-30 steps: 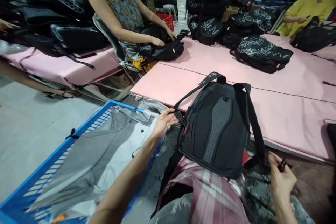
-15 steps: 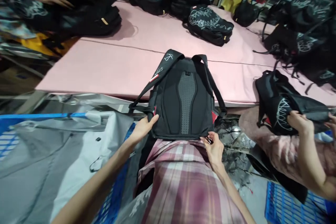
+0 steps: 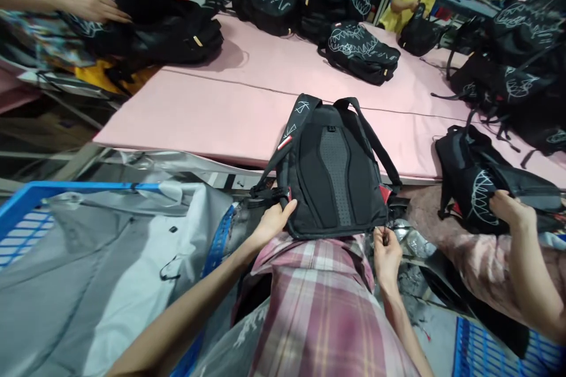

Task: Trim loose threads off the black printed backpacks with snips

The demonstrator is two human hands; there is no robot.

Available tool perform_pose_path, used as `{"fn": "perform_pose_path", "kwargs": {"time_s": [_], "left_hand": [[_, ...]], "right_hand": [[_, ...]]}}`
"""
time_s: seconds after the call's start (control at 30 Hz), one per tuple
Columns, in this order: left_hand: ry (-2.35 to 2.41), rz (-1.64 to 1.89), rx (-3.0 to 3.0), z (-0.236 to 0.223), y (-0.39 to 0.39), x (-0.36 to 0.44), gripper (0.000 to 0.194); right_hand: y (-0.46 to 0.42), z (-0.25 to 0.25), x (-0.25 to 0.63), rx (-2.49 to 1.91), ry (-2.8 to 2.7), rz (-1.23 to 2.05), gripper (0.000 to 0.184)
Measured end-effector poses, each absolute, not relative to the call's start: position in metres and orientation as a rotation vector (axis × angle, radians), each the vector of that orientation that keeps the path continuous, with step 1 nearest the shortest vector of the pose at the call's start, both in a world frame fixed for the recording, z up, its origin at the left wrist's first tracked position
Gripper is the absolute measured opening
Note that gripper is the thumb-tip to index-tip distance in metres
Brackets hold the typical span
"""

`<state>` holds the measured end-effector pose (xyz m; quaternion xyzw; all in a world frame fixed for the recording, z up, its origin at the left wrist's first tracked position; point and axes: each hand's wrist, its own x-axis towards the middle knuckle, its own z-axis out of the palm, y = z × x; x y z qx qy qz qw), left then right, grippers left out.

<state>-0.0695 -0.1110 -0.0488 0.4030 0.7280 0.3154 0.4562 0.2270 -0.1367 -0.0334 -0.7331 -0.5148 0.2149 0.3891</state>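
A black backpack leans against the table edge at my lap, its padded back panel and shoulder straps facing me. White scribbled marks and a red-and-white tag show on its left strap. My left hand is closed on the pack's lower left side, thumb on the front near a red patch. At the lower right corner, below another red patch, my right hand pinches a small dark object whose kind is unclear. Its fingertips are close to the strap end; whether they touch the pack cannot be told.
The pink-covered table carries several black backpacks, one lying near the middle. To my left stands a blue crate with grey sheeting. A co-worker's hand holds a backpack at right. Another person's arm reaches in at upper left.
My right hand has moved from the pack's bottom edge to just outside its lower right corner. The view has shifted, so the pack appears farther right and slightly tilted. My left hand keeps its hold.
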Motion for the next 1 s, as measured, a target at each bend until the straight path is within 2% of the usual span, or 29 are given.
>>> {"fn": "perform_pose_path", "kwargs": {"time_s": [0.1,0.2,0.4,0.53,0.67,0.73,0.87,1.0], "left_hand": [[1.78,0.776,1.001,-0.05,-0.113,-0.064,0.043],[1.772,0.764,1.008,-0.051,-0.115,-0.059,0.045],[1.783,0.776,1.018,-0.051,-0.093,-0.046,0.046],[1.798,0.88,0.999,-0.052,-0.077,-0.056,0.042],[1.785,1.032,0.93,-0.058,-0.114,-0.053,0.038],[1.817,1.068,0.936,-0.058,-0.141,-0.038,0.034],[2.067,1.07,1.492,-0.048,-0.163,-0.011,0.03],[2.131,1.046,2.135,-0.046,-0.151,-0.014,0.023]], "right_hand": [[-0.137,-0.03,0.227,-1.776,-1.108,0.724,0.037],[-0.142,-0.025,0.222,-1.777,-1.083,0.716,0.031],[-0.147,-0.011,0.164,-1.641,-1.467,0.923,0.019],[-0.131,-0.014,0.137,-1.662,-1.632,1.001,0.022],[-0.123,-0.014,0.145,-1.683,-1.727,0.994,0.019],[-0.123,-0.008,0.154,-1.703,-1.761,0.931,0.025],[-0.123,0.005,0.165,-1.663,-1.932,0.688,0.042],[-0.119,0.007,0.165,-1.586,-2.17,0.515,0.039]]}}
